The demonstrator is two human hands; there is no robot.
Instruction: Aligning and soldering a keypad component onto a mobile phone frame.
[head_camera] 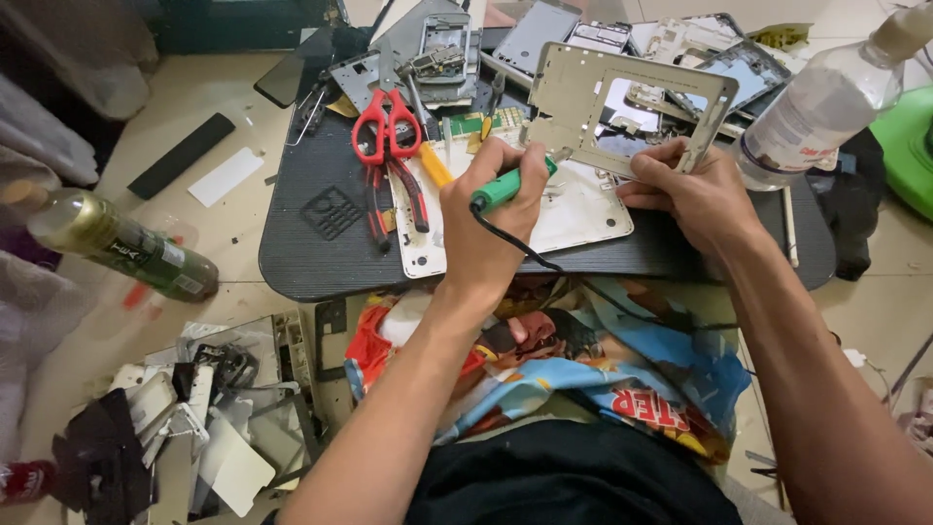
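Note:
My left hand [491, 209] grips a green-handled soldering tool [512, 184] with a black cord, its tip against the lower left of a silver metal device frame [622, 102]. My right hand [692, 190] holds that frame tilted up by its lower right edge. Under both hands lies a white back cover [573, 209] on a small black table [321, 243].
Red-handled scissors [387, 126] and red pliers [408, 194] lie left of my hand. Several dismantled device parts [544, 39] crowd the table's far side. A clear plastic bottle [826, 97] stands right, a green bottle [117, 243] lies left, and a scrap pile [204, 418] covers the floor.

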